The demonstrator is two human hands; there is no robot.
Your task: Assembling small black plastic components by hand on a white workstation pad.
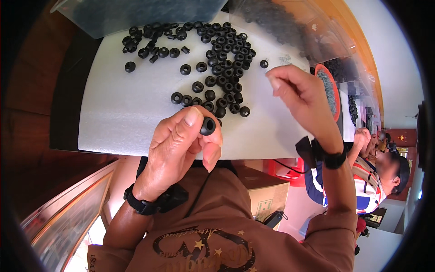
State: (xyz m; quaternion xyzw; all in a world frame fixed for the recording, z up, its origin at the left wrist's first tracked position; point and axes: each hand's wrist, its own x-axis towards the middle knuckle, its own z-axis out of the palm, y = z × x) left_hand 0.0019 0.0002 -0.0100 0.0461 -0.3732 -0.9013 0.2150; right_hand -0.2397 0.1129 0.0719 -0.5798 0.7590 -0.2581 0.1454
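One black bead [207, 132] sat pinched in left hand [174, 138] above tabletop [118, 113] front edge; right hand [299, 95] curled near right edge, grip unclear.

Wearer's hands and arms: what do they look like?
Left hand and right hand: ungloved. Black left strap and black right strap circle the wrists, each with a dark attachment. Short brown sleeves.
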